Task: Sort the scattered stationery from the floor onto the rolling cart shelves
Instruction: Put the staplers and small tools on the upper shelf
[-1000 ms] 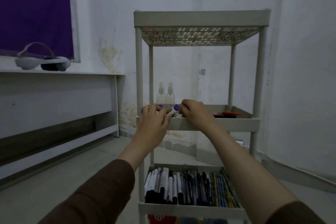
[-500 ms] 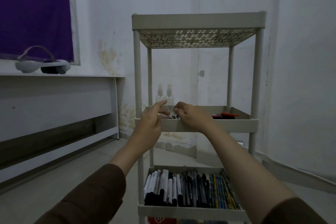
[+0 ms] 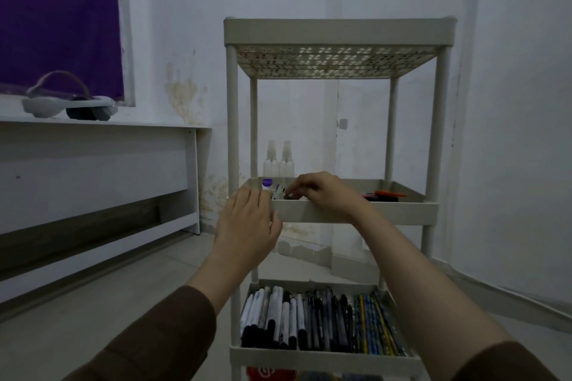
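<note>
White stained walls back the plastic cart. From the head view, my right hand curls over the middle shelf rim, fingers pinching among small glue sticks standing upright at its near left corner. My left hand hangs just left, relaxed, holding nothing. Pens lie lengthwise below.

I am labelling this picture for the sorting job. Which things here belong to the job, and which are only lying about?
Belongs to the job:
rolling cart
purple-capped items in its middle shelf
pens and pencils on the lower shelf
orange-and-black item on the middle shelf
left hand
right hand

Only lying about:
headset on the white desk
spray bottles
purple curtain
</note>
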`<action>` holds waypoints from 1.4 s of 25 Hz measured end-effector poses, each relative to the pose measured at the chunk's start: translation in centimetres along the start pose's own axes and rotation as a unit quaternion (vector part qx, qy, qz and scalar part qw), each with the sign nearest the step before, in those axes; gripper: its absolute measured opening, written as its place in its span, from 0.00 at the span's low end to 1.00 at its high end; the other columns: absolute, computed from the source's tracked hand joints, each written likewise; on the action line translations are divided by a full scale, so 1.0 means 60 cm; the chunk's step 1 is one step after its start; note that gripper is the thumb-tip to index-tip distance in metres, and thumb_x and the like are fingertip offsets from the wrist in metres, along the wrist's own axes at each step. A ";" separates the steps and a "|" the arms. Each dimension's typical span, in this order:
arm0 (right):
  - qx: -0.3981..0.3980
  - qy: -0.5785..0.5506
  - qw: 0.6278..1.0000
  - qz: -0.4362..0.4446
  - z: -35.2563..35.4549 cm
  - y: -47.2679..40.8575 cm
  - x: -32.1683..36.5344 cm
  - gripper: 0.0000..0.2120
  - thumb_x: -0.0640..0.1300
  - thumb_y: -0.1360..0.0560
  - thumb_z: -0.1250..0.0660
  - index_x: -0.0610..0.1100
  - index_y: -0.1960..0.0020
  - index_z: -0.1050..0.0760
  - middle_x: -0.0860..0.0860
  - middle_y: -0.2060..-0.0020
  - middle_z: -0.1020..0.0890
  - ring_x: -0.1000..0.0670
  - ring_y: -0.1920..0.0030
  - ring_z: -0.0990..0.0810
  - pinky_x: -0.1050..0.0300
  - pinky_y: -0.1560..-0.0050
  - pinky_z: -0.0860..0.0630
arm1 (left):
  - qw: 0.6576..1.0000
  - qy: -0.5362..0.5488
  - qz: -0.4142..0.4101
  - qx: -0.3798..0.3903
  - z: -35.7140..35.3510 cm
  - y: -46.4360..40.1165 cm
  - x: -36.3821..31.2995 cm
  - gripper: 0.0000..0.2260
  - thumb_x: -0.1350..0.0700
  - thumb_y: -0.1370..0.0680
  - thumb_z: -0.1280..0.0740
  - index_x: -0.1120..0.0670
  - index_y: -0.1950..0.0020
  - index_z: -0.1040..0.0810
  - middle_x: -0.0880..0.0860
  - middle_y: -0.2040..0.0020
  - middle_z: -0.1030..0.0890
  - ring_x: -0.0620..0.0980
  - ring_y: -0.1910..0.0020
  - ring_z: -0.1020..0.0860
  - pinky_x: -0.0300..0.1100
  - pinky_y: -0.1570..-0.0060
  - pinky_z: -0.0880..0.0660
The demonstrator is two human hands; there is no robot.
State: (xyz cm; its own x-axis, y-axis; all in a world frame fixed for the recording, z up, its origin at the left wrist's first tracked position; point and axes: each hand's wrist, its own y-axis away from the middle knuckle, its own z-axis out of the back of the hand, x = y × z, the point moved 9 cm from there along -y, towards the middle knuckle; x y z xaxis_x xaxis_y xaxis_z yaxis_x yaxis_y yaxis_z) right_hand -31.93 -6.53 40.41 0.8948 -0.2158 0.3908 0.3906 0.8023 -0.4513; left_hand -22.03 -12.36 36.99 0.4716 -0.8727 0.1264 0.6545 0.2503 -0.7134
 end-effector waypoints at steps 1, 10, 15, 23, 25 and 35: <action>-0.015 -0.010 1.000 0.008 0.003 0.001 0.002 0.14 0.32 0.23 0.44 0.42 0.46 0.22 0.46 0.46 0.18 0.52 0.48 0.21 0.52 0.42 0.25 | 1.000 0.004 -0.001 0.002 0.001 0.000 0.002 0.16 0.48 0.21 0.54 0.54 0.40 0.34 0.52 0.44 0.30 0.49 0.44 0.33 0.43 0.39 0.37; -0.357 0.055 0.924 0.124 0.060 0.118 0.045 0.09 0.27 0.28 0.40 0.37 0.56 0.25 0.43 0.58 0.23 0.49 0.55 0.29 0.64 0.57 0.38 | 0.954 0.267 -0.024 -0.133 0.048 0.118 -0.002 0.16 0.64 0.26 0.36 0.59 0.38 0.30 0.56 0.40 0.29 0.50 0.38 0.34 0.33 0.35 0.43; -0.316 0.111 0.930 0.151 -0.087 0.295 0.036 0.06 0.29 0.28 0.40 0.37 0.58 0.25 0.42 0.60 0.24 0.47 0.57 0.29 0.58 0.57 0.32 | 0.919 0.393 -0.031 -0.003 -0.034 0.261 -0.059 0.08 0.63 0.24 0.40 0.53 0.49 0.26 0.48 0.49 0.28 0.42 0.46 0.33 0.28 0.44 0.38; 0.169 0.038 0.983 -0.063 -0.399 0.632 -0.087 0.08 0.31 0.28 0.39 0.38 0.55 0.22 0.42 0.56 0.22 0.42 0.53 0.24 0.52 0.54 0.32 | 0.840 0.453 -0.058 0.293 -0.214 0.590 -0.206 0.08 0.63 0.24 0.38 0.54 0.50 0.22 0.50 0.50 0.24 0.49 0.46 0.29 0.42 0.46 0.33; 0.195 0.004 0.970 -0.148 -0.435 0.701 -0.117 0.09 0.33 0.26 0.40 0.40 0.52 0.23 0.45 0.54 0.23 0.46 0.52 0.25 0.55 0.53 0.32 | 0.823 0.419 -0.089 0.374 -0.254 0.660 -0.238 0.08 0.60 0.23 0.40 0.52 0.48 0.23 0.50 0.48 0.24 0.50 0.45 0.29 0.46 0.45 0.31; 0.296 0.036 0.851 -0.433 -0.569 0.945 -0.177 0.13 0.47 0.25 0.35 0.43 0.48 0.37 0.41 0.45 0.27 0.42 0.46 0.26 0.50 0.50 0.29 | 0.777 0.298 -0.211 0.513 -0.301 0.810 -0.283 0.12 0.57 0.22 0.42 0.51 0.40 0.28 0.51 0.41 0.26 0.51 0.40 0.31 0.46 0.44 0.31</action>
State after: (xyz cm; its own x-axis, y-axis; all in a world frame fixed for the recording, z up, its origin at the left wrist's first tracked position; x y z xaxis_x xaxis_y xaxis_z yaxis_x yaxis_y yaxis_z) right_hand -11.93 22.27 -16.72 0.3461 -0.8847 0.3122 0.7517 0.4606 0.4720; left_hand -8.92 7.06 -12.25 -0.0706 -0.9304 -0.3596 0.9475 -0.1753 0.2675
